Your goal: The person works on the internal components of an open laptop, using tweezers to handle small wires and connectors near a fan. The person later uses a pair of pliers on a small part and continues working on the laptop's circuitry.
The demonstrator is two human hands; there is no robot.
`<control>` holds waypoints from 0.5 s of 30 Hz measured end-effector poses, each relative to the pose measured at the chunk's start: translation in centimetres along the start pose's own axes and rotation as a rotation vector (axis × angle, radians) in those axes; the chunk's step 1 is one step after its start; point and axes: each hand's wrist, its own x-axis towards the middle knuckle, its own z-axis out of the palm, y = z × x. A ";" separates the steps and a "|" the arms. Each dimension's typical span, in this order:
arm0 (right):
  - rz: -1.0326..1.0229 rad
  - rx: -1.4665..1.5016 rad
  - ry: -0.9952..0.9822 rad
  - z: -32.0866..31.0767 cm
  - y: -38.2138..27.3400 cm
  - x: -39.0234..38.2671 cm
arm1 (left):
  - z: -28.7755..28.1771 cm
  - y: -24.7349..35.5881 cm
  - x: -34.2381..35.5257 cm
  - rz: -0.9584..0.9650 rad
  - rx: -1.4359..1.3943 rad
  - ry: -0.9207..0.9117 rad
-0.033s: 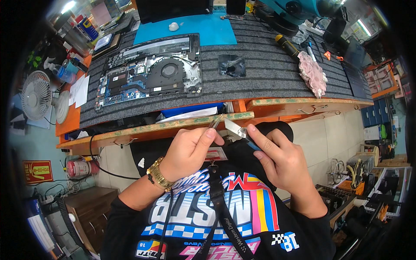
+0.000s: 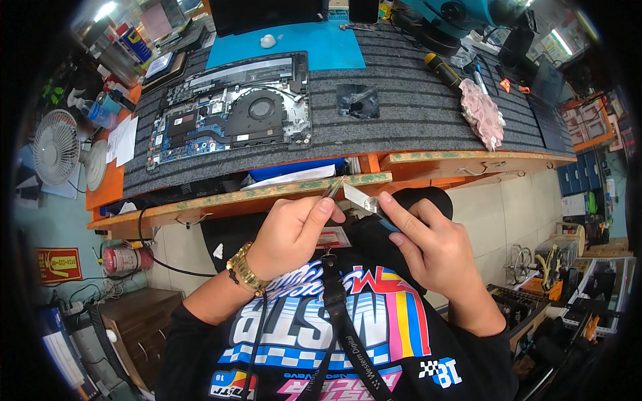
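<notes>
Beside striped matting [image 2: 408,100], left fingers [image 2: 321,208] pinch tweezers [image 2: 336,187], right fingers [image 2: 397,210] grip a bladed tool [image 2: 359,198].

Right of the opened laptop [image 2: 257,110], we have a lane over the striped mat [image 2: 414,100] between a dark sheet [image 2: 348,100] and, farther right, a pink cloth [image 2: 483,115]. On the laptop's near side, a pulled-out wooden drawer [image 2: 221,201] stands between it and our left hand [image 2: 299,228].

- A pale tiled floor [image 2: 485,214] is showing beneath the orange-edged bench [image 2: 103,198].
- A pale blue-green wall [image 2: 40,224] is rising at far left.
- A brown cabinet [image 2: 134,327] is standing at lower left.
- A white light [image 2: 105,9] is shining at upper left.
</notes>
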 end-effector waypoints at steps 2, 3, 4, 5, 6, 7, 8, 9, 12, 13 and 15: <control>0.007 -0.046 -0.021 0.1 -0.4 0.2 | 0.1 0.1 0.1 0.018 0.052 0.014; -0.008 -0.045 -0.009 0.1 -0.5 0.4 | 0.0 0.2 0.0 -0.001 0.057 0.017; -0.013 -0.051 -0.012 0.1 -0.5 0.5 | 0.0 0.3 -0.1 -0.032 0.058 0.017; -0.011 -0.060 -0.025 0.0 -0.6 0.6 | -0.1 0.4 -0.2 -0.049 0.065 0.020; -0.008 -0.064 -0.013 -0.1 -0.6 0.6 | -0.2 0.4 -0.2 -0.076 0.069 0.021; -0.002 -0.071 -0.011 -0.3 -0.6 0.7 | -0.3 0.4 -0.2 -0.102 0.077 0.024; 0.005 -0.077 -0.008 -0.4 -0.6 0.7 | -0.3 0.4 -0.2 -0.085 0.081 0.036; 0.005 -0.079 -0.014 -0.5 -0.7 0.7 | -0.3 0.4 -0.2 -0.067 0.089 0.048; 0.004 -0.086 -0.031 -0.6 -0.9 0.7 | 0.0 0.3 -0.1 0.028 0.096 0.094; 0.009 -0.082 -0.055 -0.6 -1.3 0.5 | 0.2 0.5 -0.4 0.047 0.085 0.093; 0.003 -0.091 -0.065 -0.5 -1.5 0.6 | 0.4 0.4 -0.5 0.059 0.138 0.090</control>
